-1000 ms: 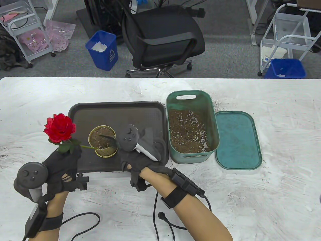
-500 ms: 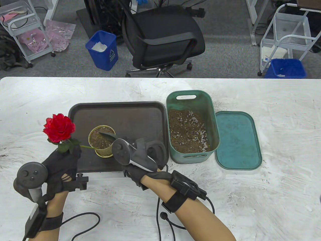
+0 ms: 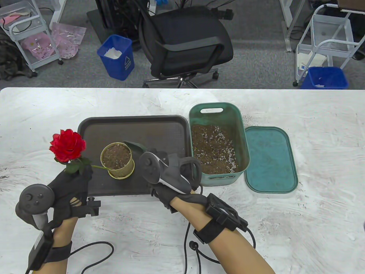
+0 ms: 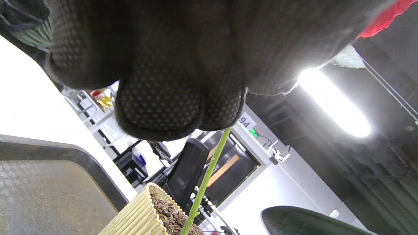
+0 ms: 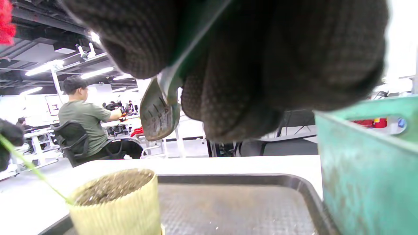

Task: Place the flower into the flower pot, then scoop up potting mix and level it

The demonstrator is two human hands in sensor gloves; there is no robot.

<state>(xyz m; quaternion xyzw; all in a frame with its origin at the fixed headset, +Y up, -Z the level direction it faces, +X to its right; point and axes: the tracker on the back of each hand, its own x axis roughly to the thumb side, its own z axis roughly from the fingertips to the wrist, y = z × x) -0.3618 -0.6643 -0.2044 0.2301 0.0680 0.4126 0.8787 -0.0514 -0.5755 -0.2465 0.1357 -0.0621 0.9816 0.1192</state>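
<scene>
Table view. Left hand (image 3: 71, 185): at the tray's near-left corner, fingers curled round the stem of the flower (image 3: 67, 145); red bloom held up over the bench (image 3: 42, 114) left of the tray, green stem slanting right and down into the flower pot (image 3: 117, 161). Flower pot: yellow, ribbed, filled with potting mix, standing on the dark tray (image 3: 134, 125). Right hand (image 3: 168, 177): over the tray's near-right corner, between pot and bin, tracker on its back turned leftward, forearm running in from lower right; it grips a scoop (image 3: 135, 145) whose dark blade juts out just beside the pot's far-right rim, above the tray. Green bin (image 3: 218, 114): right of the tray, holding potting mix. Lid (image 3: 271, 159): flat on the bench, right of the bin.

Left wrist view. Left hand (image 4: 183, 65): gloved fingers closed tight on the stem; stem drops into the mix of the flower pot (image 4: 140, 215).

Right wrist view. Right hand (image 5: 261, 65): fingers wrapped round the scoop (image 5: 160, 111), blade hanging tilted above the tray (image 5: 235, 202), clear of the flower pot (image 5: 117, 205). Bin wall (image 5: 365, 163) at right.
</scene>
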